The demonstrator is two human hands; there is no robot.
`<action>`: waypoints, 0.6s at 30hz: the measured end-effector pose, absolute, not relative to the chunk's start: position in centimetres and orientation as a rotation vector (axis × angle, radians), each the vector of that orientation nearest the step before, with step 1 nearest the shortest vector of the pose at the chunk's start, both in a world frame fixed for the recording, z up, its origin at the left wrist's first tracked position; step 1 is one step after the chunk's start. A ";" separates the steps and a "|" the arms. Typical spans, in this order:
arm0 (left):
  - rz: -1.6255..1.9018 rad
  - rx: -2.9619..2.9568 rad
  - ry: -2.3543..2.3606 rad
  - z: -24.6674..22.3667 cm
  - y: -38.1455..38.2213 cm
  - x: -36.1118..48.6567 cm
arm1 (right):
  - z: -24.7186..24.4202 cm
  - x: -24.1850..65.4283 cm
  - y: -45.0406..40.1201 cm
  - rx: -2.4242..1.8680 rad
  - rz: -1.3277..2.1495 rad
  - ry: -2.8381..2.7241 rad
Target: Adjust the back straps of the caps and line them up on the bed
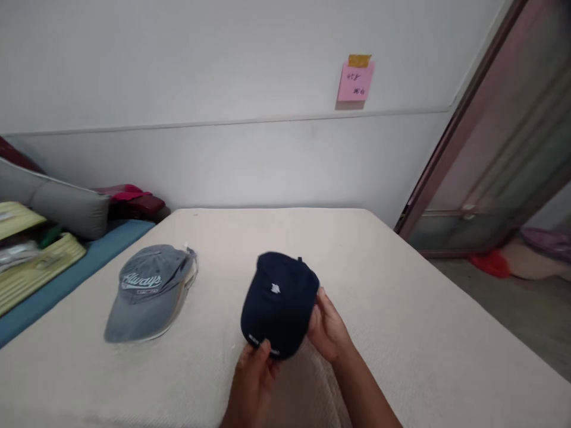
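A navy cap [285,303] with a small white emblem on its front is held up over the pale-covered surface [379,309], its brim toward me. My left hand [255,371] pinches the brim's front edge, thumb on top beside some white lettering. At the cap's right side, my right hand [328,327] grips the rim, its fingers partly hidden behind the cap. To the left lies a grey-blue cap [149,291] with white "Always" lettering, its brim pointing toward the near left.
Beyond the surface's far edge stands a white wall [267,166] with a pink note [355,81] taped up. Yellow-green items [49,267] and a grey cushion [71,205] are at left. A red item [491,263] lies on the floor at right.
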State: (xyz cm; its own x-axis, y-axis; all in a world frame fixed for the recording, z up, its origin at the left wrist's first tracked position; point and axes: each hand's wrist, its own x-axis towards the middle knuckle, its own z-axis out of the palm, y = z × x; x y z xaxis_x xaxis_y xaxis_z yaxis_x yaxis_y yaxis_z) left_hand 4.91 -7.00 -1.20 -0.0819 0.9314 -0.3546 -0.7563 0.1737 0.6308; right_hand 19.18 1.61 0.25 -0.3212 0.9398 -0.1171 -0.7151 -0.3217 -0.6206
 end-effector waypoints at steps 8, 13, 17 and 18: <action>0.959 0.262 0.601 -0.9 -7.2 1.2 | 0.3 21.9 -0.6 -0.573 1.893 -0.459; 0.958 0.312 0.640 0.0 -4.0 -1.4 | -0.3 20.7 -3.0 -0.493 2.114 -0.609; 0.885 0.356 0.629 0.0 -3.0 -2.9 | -1.2 19.5 -3.9 -0.444 2.225 -0.658; 0.869 0.385 0.604 -0.1 -3.0 -3.2 | -1.3 19.3 -3.9 -0.427 2.256 -0.681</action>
State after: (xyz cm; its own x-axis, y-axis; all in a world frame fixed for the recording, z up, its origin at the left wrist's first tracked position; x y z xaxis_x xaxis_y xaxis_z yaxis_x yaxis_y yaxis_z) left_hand -3.15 -3.00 -0.08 0.4966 0.8012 -0.3338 -0.5923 0.5939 0.5445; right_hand 19.32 -3.93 -1.33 -0.6786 0.7280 -0.0982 -0.5519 -0.5935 -0.5858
